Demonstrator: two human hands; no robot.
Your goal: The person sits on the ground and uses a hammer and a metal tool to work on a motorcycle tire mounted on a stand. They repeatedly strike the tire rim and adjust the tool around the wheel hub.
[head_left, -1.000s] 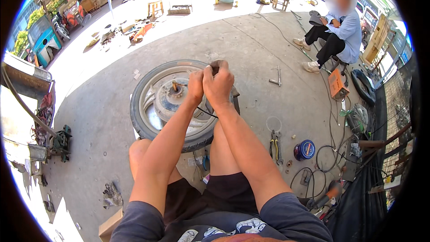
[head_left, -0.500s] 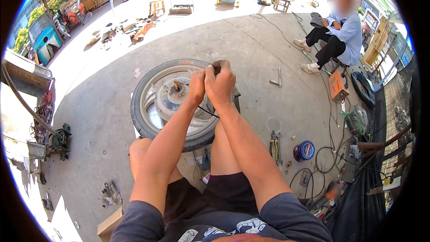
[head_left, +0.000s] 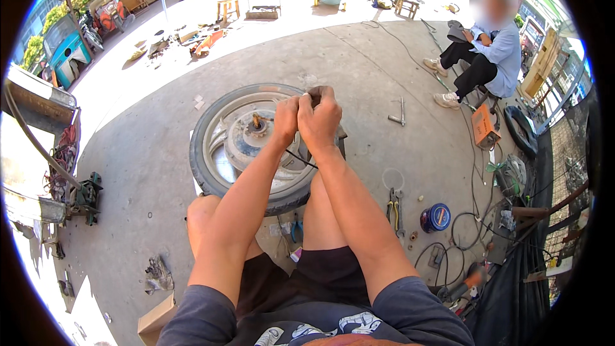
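A scooter wheel with a grey cast rim and black tyre lies flat in front of my knees. A threaded axle stands up from its round hub. Over the wheel's right far edge, my left hand is closed, fingertips pinched together. Touching it side by side, my right hand is curled shut as well. Whatever the fingers hold is hidden by the hands. A thin black cable shows below them, passing behind my right forearm.
To the right lie pliers, a wrench, a blue-lidded jar and an angle grinder. A T-shaped tool lies farther off. A seated person is near an orange box-shaped machine. Cables loop across the floor.
The whole view has shifted slightly. My hands stay together over the wheel's far right edge, with only a small change in the fingers.
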